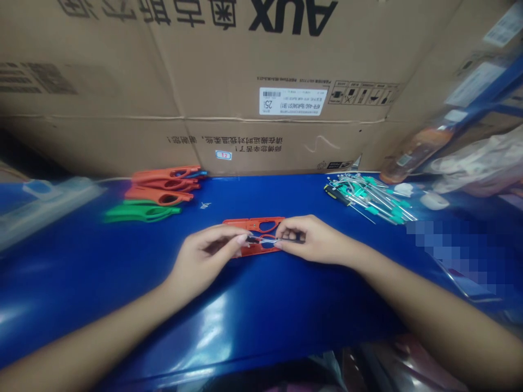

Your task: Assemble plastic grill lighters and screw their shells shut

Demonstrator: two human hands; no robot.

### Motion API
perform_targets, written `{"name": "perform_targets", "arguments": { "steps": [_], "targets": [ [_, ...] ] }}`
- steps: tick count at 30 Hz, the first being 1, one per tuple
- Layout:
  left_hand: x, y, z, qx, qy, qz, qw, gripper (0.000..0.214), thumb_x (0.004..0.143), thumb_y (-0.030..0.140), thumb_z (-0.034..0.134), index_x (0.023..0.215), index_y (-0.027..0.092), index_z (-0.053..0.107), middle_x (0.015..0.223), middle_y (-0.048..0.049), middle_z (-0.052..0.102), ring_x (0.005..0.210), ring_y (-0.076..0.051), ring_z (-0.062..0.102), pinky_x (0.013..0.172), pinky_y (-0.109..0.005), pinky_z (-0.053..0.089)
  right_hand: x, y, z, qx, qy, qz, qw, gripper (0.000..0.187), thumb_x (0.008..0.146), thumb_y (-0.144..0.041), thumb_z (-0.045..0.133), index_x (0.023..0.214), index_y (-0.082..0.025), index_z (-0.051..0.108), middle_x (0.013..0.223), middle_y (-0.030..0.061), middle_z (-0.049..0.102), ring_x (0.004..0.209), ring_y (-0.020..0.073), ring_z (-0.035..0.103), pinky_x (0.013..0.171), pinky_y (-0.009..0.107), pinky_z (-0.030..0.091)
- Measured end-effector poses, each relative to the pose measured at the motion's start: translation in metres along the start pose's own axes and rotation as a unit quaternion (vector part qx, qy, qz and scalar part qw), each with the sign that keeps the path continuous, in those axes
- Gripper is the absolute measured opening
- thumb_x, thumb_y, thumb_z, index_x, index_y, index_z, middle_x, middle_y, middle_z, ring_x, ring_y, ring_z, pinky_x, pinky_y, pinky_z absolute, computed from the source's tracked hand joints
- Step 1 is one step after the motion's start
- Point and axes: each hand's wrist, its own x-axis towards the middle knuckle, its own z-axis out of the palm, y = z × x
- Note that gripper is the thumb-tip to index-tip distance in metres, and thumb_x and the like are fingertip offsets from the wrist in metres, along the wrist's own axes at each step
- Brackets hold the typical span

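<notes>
My left hand (210, 251) is closed in a pinch on a small black piece (254, 239). Thin white wires (267, 240) run from it toward my right hand (312, 239), whose bent fingers close around a dark slim part (297, 240); its exact kind is hidden by the fingers. Below and behind the hands, two orange plastic shell halves (241, 223) with oval openings lie on the blue table (220, 305). The nearer half is partly covered by the wires and fingertips.
Orange handles (163, 175) and a green one (139, 212) are piled at left. To the right lie metal rods with teal parts (373, 198), a black-yellow screwdriver (337, 195) and a bottle (417, 152). A large cardboard box (229, 71) stands behind.
</notes>
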Motion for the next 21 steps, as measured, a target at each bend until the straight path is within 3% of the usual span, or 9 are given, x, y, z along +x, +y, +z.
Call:
{"name": "perform_targets", "arguments": {
  "steps": [3, 6, 10, 15, 18, 21],
  "targets": [
    [0.005, -0.002, 0.001, -0.048, 0.018, -0.089, 0.995, 0.024, 0.086, 0.039, 0.073, 0.093, 0.017, 0.079, 0.068, -0.0015, 0.075, 0.056, -0.013, 0.067, 0.055, -0.021, 0.058, -0.002, -0.003, -0.006, -0.02, -0.002, -0.053, 0.998, 0.014, 0.093, -0.031, 0.064, 0.093, -0.018, 0.069, 0.087, 0.0029, 0.07, 0.074, 0.0135, 0.06, 0.067, 0.026, 0.046],
    [0.01, -0.003, -0.002, -0.052, 0.01, -0.118, 0.992, 0.026, 0.084, 0.041, 0.075, 0.088, 0.016, 0.08, 0.066, -0.0021, 0.075, 0.056, -0.013, 0.067, 0.056, -0.022, 0.057, -0.005, -0.008, -0.012, -0.04, -0.011, -0.105, 0.994, 0.016, 0.096, -0.033, 0.062, 0.098, -0.019, 0.07, 0.095, 0.0039, 0.072, 0.081, 0.0147, 0.062, 0.073, 0.028, 0.047],
    [0.013, 0.0, -0.005, -0.043, -0.032, -0.111, 0.992, 0.03, 0.086, 0.044, 0.072, 0.082, 0.015, 0.078, 0.068, -0.0036, 0.076, 0.058, -0.014, 0.068, 0.058, -0.022, 0.058, -0.011, -0.012, -0.017, -0.048, -0.004, -0.109, 0.993, 0.016, 0.097, -0.033, 0.061, 0.099, -0.02, 0.069, 0.093, 0.0041, 0.071, 0.079, 0.0146, 0.061, 0.071, 0.027, 0.047],
    [0.015, 0.004, -0.004, -0.024, -0.112, -0.098, 0.989, 0.028, 0.085, 0.043, 0.072, 0.091, 0.017, 0.079, 0.088, -0.0064, 0.08, 0.077, -0.019, 0.074, 0.072, -0.029, 0.06, -0.017, -0.007, -0.017, 0.0, 0.001, -0.061, 0.998, 0.018, 0.094, -0.036, 0.062, 0.102, -0.02, 0.063, 0.079, -0.0006, 0.061, 0.067, 0.0115, 0.053, 0.06, 0.024, 0.044],
    [0.019, 0.005, -0.004, -0.014, -0.145, -0.109, 0.983, 0.027, 0.086, 0.042, 0.072, 0.092, 0.017, 0.079, 0.086, -0.0059, 0.079, 0.076, -0.019, 0.073, 0.068, -0.028, 0.057, -0.019, -0.002, -0.017, -0.003, 0.012, -0.052, 0.999, 0.017, 0.094, -0.037, 0.063, 0.095, -0.02, 0.06, 0.074, -0.0025, 0.057, 0.063, 0.0105, 0.049, 0.058, 0.023, 0.041],
    [0.021, 0.002, -0.004, 0.022, -0.143, -0.09, 0.985, 0.026, 0.087, 0.041, 0.071, 0.092, 0.018, 0.079, 0.086, -0.0052, 0.079, 0.074, -0.018, 0.071, 0.066, -0.026, 0.054, -0.02, 0.002, -0.018, -0.037, 0.013, -0.069, 0.997, 0.016, 0.094, -0.034, 0.063, 0.092, -0.019, 0.061, 0.08, -0.0003, 0.06, 0.067, 0.0112, 0.051, 0.062, 0.025, 0.043]
  ]
}}
